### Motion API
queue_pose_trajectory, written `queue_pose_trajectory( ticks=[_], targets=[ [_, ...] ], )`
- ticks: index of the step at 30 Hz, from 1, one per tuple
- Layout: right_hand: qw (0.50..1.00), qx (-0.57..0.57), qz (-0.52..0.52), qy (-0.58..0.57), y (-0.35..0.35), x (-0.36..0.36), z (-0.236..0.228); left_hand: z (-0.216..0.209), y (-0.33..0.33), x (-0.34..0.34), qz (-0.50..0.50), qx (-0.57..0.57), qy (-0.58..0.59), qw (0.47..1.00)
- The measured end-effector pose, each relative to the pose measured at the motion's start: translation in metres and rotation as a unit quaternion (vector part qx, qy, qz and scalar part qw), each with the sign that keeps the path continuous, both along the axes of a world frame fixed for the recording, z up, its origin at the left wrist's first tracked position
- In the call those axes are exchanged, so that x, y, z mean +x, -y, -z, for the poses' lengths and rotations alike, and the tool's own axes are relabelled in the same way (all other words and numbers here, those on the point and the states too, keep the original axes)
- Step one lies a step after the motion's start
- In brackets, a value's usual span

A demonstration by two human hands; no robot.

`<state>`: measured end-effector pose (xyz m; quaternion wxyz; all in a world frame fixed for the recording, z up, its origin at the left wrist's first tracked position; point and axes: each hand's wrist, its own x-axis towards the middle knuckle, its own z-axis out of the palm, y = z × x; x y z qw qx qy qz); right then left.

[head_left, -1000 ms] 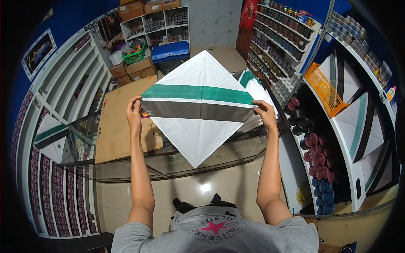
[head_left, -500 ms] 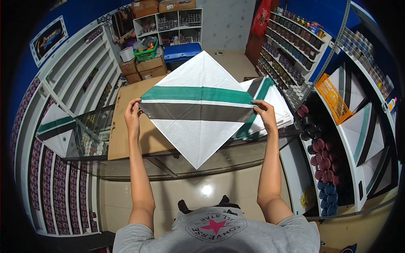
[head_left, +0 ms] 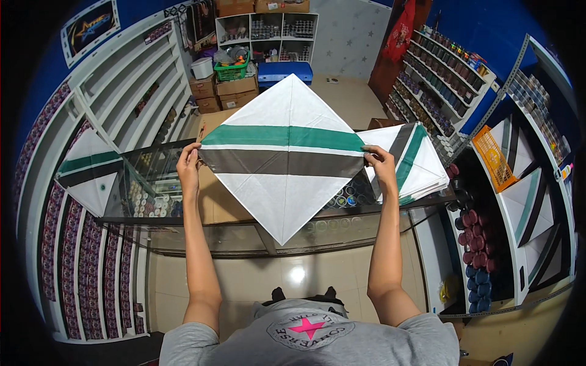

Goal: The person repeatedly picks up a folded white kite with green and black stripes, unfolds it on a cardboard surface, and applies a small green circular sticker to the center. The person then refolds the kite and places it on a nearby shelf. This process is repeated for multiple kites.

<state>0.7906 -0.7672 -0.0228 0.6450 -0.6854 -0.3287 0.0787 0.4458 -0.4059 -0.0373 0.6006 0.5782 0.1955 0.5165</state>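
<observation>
A diamond-shaped kite (head_left: 284, 201), white with a green band and a dark grey band across its middle, is stretched out flat between my hands. My left hand (head_left: 188, 168) pinches its left corner, thumb and fingers closed. At the opposite corner, my right hand (head_left: 381, 166) grips the edge the same way. The kite is raised over a glass display counter (head_left: 244, 239) and hides part of it. Beside my right hand, a stack of similar kites (head_left: 424, 171) rests on the counter. Under the left side of the kite lies a brown cardboard sheet (head_left: 224, 198).
Another striped kite (head_left: 91, 171) stands at the left by white shelves (head_left: 137, 76). Thread spools (head_left: 152, 204) show through the counter glass. Spool racks (head_left: 448, 76), an orange basket (head_left: 493, 160) and more kites (head_left: 528, 207) line the right. Boxes (head_left: 237, 91) stand at the back.
The surroundings have shifted rightward in view, and the stack now sits farther from the held kite. More counter glass shows beneath the kite. Both hands keep their hold on its corners.
</observation>
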Motion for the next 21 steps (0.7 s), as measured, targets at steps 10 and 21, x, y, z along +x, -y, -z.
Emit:
queue_pose_trajectory(
  ticks=[10, 21],
  targets=[
    [1.0, -0.024, 0.004, -0.008, -0.022, -0.019, -0.008, 0.015, -0.027, -0.021, -0.014, 0.003, -0.016, 1.0],
    [1.0, 0.007, -0.003, 0.001, -0.031, 0.005, -0.006, -0.002, -0.014, -0.01, -0.039, 0.025, -0.03, 0.998]
  ],
)
